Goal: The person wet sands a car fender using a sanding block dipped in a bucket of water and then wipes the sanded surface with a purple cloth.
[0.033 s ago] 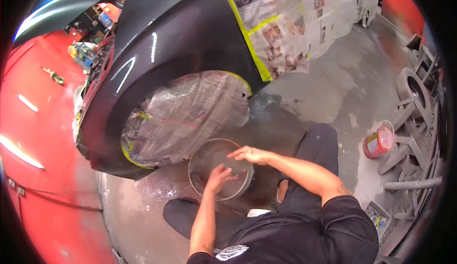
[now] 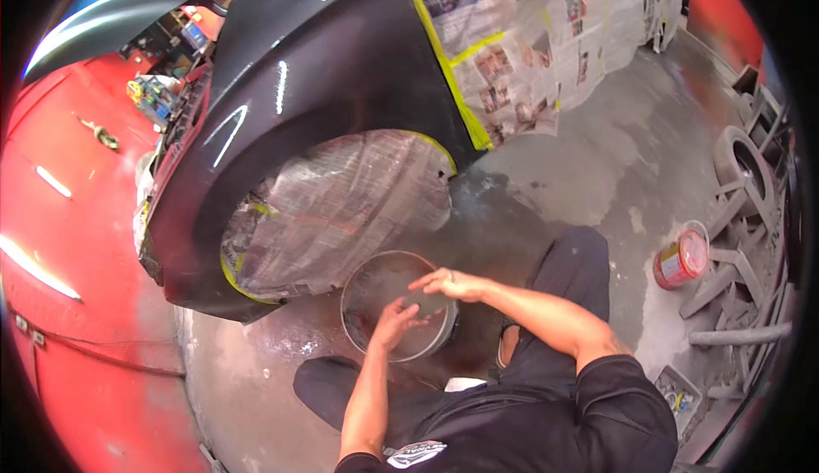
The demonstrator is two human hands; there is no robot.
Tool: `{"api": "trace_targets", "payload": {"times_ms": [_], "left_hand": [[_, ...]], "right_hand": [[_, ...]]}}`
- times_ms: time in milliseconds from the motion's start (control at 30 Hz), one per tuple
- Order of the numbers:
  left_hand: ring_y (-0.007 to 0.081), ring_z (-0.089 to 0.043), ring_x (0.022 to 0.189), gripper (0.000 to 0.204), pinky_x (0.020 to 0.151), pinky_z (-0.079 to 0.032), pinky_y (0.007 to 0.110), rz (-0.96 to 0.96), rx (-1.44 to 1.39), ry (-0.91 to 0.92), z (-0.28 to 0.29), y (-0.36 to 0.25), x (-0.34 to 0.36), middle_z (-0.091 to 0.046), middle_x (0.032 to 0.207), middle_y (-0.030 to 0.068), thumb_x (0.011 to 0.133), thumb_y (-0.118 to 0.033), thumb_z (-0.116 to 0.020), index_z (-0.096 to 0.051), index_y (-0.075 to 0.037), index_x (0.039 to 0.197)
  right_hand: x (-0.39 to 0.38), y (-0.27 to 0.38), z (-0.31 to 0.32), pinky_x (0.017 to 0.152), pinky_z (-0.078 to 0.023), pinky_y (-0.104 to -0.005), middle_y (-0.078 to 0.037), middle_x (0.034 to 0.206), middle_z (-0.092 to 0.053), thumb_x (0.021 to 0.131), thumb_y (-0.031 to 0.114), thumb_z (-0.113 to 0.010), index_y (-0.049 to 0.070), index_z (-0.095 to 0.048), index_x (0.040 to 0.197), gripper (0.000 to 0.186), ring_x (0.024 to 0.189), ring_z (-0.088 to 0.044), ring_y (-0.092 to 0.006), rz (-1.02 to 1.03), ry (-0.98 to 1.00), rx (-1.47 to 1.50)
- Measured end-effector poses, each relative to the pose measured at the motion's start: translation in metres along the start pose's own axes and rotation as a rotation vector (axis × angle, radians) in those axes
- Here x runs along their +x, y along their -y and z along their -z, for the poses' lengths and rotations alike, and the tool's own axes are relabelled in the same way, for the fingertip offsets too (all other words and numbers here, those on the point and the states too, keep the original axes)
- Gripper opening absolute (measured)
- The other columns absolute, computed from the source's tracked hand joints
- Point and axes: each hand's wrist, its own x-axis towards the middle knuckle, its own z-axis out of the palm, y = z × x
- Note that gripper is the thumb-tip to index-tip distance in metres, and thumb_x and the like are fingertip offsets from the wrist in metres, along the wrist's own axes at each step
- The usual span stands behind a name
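Over a round bucket (image 2: 350, 326) of murky greyish water, both my hands are held close together. My left hand (image 2: 397, 324) is raised over the near side, fingers curled upward. My right hand (image 2: 450, 284) reaches in from the right, its fingers pointing left above the far right rim. A thin grey sheet (image 2: 426, 304) shows between the fingers of both hands; its outline blends with the water behind it. Just beyond the bucket is a dark car fender (image 2: 299, 72), its wheel opening covered with masking paper (image 2: 350, 204) edged in yellow tape.
Newspaper masking (image 2: 512, 55) covers the car's side behind the fender. To my right stand a red paint can (image 2: 682, 260), a dusty tire (image 2: 740, 159) and grey metal frames (image 2: 725, 281). A small tray (image 2: 680, 392) sits nearer. The concrete floor (image 2: 589, 174) has wet patches.
The whole view has shifted slightly. My hands stay over the bucket in nearly the same pose, with the fingers moved a little.
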Motion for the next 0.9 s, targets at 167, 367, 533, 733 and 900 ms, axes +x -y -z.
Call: {"api": "trace_targets", "payload": {"times_ms": [167, 367, 533, 733, 900], "left_hand": [[0.0307, -0.069, 0.112, 0.058, 0.086, -0.062, 0.046, -0.030, -0.049, -0.087, 0.021, -0.014, -0.022, -0.064, 0.130, 0.0157, 0.097, -0.020, -0.073, -0.046, 0.000, 0.145], [0.0301, -0.060, 0.127, 0.057, 0.096, -0.057, 0.057, 0.004, -0.233, -0.089, 0.006, -0.009, -0.008, -0.059, 0.140, 0.0122, 0.098, -0.026, -0.073, -0.049, -0.011, 0.147], [0.0355, -0.065, 0.123, 0.048, 0.094, -0.059, 0.060, -0.122, -0.180, 0.067, -0.019, -0.037, -0.010, -0.063, 0.138, 0.0146, 0.104, -0.033, -0.063, -0.052, -0.007, 0.144], [0.0351, -0.069, 0.114, 0.043, 0.091, -0.060, 0.055, -0.083, -0.044, 0.077, -0.022, -0.040, -0.006, -0.066, 0.133, 0.0168, 0.108, -0.031, -0.057, -0.056, 0.000, 0.137], [0.0227, -0.068, 0.076, 0.021, 0.066, -0.054, 0.041, 0.165, 1.056, -0.345, 0.134, 0.056, 0.016, -0.067, 0.087, 0.0137, 0.096, -0.018, -0.062, -0.070, 0.001, 0.103]], "right_hand": [[0.003, 0.057, -0.039, 0.098, -0.061, -0.0504, -0.015, 0.156, -0.047, 0.103, 0.017, -0.054, 0.004, -0.059, 0.144, 0.043, 0.142, -0.046, -0.0360, -0.161, -0.097, 0.363], [0.001, 0.057, -0.039, 0.092, -0.064, -0.0472, -0.019, 0.160, -0.039, 0.099, 0.012, -0.058, 0.005, -0.054, 0.149, 0.051, 0.149, -0.036, -0.0329, -0.226, -0.022, 0.380], [0.011, 0.094, -0.007, 0.088, -0.066, -0.0462, -0.019, 0.162, -0.039, 0.100, 0.012, -0.054, 0.006, -0.048, 0.154, 0.055, 0.147, -0.040, -0.0356, -0.142, 0.215, 0.069], [-0.004, 0.117, 0.030, 0.081, -0.068, -0.0438, -0.020, 0.150, -0.052, 0.094, 0.010, -0.050, 0.001, -0.046, 0.154, 0.060, 0.127, -0.060, -0.0363, -0.168, 0.098, 0.023], [0.010, 0.114, 0.025, 0.087, -0.061, -0.0398, -0.026, 0.135, -0.064, 0.087, 0.009, -0.048, -0.004, -0.052, 0.147, 0.061, 0.120, -0.066, -0.0308, -0.133, -0.024, -0.440]]}}
